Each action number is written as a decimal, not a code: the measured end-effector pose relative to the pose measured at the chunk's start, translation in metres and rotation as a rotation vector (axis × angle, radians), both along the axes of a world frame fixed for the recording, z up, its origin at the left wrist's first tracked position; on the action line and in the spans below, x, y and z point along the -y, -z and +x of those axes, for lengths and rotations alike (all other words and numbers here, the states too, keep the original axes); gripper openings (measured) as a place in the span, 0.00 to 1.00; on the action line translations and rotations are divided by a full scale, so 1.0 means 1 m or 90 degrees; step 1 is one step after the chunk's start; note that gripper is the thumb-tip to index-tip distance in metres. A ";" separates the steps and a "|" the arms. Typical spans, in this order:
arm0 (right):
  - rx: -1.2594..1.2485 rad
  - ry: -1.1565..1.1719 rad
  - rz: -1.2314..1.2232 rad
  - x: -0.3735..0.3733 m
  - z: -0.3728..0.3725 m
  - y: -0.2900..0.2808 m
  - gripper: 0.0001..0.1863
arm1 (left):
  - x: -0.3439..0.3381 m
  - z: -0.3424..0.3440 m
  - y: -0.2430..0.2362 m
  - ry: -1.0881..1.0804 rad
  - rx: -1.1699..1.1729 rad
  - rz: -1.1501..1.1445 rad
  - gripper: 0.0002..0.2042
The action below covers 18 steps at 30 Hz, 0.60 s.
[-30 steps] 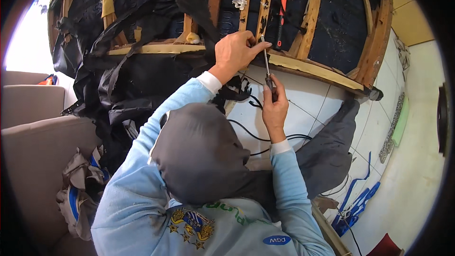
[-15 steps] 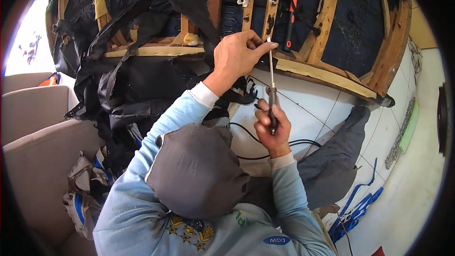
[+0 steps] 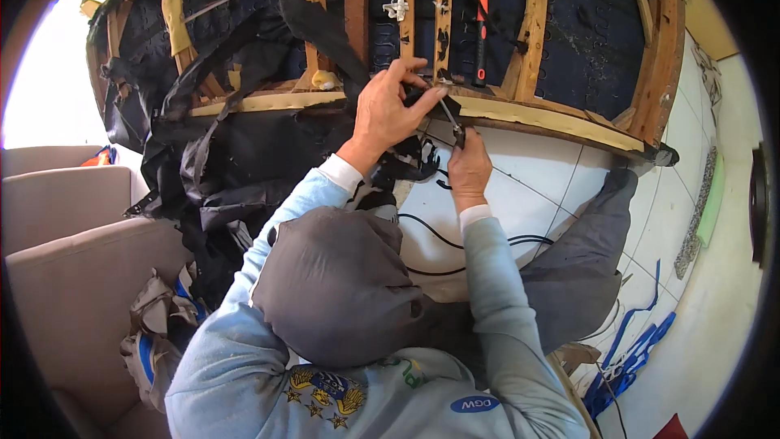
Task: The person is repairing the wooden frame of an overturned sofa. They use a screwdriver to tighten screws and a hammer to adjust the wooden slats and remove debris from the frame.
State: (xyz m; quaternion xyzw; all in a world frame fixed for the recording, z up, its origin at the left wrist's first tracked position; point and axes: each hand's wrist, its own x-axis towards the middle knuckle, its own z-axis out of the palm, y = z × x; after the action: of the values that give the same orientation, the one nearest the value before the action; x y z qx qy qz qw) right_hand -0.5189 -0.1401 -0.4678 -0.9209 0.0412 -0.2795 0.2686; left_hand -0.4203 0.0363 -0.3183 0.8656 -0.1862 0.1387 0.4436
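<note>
A screwdriver is gripped in my right hand (image 3: 471, 169), its dark handle inside the closed fingers. The screwdriver's metal shaft (image 3: 448, 112) slants up and left to the front rail of a wooden furniture frame (image 3: 536, 112), beside the foot of a wooden slat (image 3: 443, 32). My left hand (image 3: 388, 114) is at that same spot, with thumb and fingers apart and the thumb by the shaft near its tip. The exact tip contact is hidden by the thumb and dark scraps. Black fabric (image 3: 268, 142) hangs from the frame left of my left hand.
A hammer (image 3: 481, 28) with a red and black handle lies across the frame. Grey upholstered seats (image 3: 89, 268) stand at left. A black cable (image 3: 431, 232), grey cloth (image 3: 581, 276) and blue straps (image 3: 630, 362) are on the tiled floor (image 3: 528, 162).
The screwdriver has gone from nearly upright to slanting, its tip lower and further left. My right hand has moved up toward the rail. The left hand's fingers have spread, and the whole view has shifted slightly.
</note>
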 end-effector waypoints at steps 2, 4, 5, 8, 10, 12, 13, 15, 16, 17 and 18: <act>-0.029 -0.029 0.094 0.000 -0.010 -0.010 0.25 | -0.005 0.002 -0.001 0.020 -0.014 0.009 0.27; -0.068 -0.033 0.215 -0.001 -0.030 -0.034 0.19 | -0.007 0.002 0.001 0.009 -0.035 -0.017 0.27; -0.078 0.003 0.275 0.002 -0.042 -0.041 0.18 | -0.003 0.004 -0.002 -0.001 -0.006 0.002 0.27; -0.113 0.076 0.422 0.006 -0.074 -0.052 0.18 | 0.012 0.007 -0.010 -0.043 0.080 0.080 0.27; -0.104 0.063 0.397 0.007 -0.083 -0.058 0.19 | 0.016 0.008 -0.008 -0.073 0.026 0.103 0.27; -0.121 0.048 0.426 0.002 -0.082 -0.087 0.22 | 0.019 0.010 -0.012 -0.083 -0.050 0.110 0.27; -0.124 0.034 0.441 0.004 -0.081 -0.085 0.22 | 0.018 0.010 -0.015 -0.080 -0.102 0.107 0.26; -0.128 0.004 0.478 0.005 -0.074 -0.085 0.23 | 0.012 0.012 -0.022 -0.040 -0.170 0.095 0.24; -0.142 0.003 0.537 0.005 -0.074 -0.087 0.22 | 0.006 0.013 -0.025 -0.003 -0.189 0.082 0.23; -0.158 0.002 0.595 0.004 -0.073 -0.096 0.21 | 0.000 0.013 -0.026 0.033 -0.210 0.069 0.22; -0.174 0.002 0.653 0.003 -0.073 -0.100 0.20 | -0.006 0.011 -0.023 0.053 -0.151 0.097 0.22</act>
State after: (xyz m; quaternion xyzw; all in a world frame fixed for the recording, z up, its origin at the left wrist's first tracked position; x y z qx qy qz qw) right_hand -0.5919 -0.1429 -0.3678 -0.6989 0.2085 -0.1015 0.6766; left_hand -0.4095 0.0428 -0.2950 0.8986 -0.1781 0.0029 0.4010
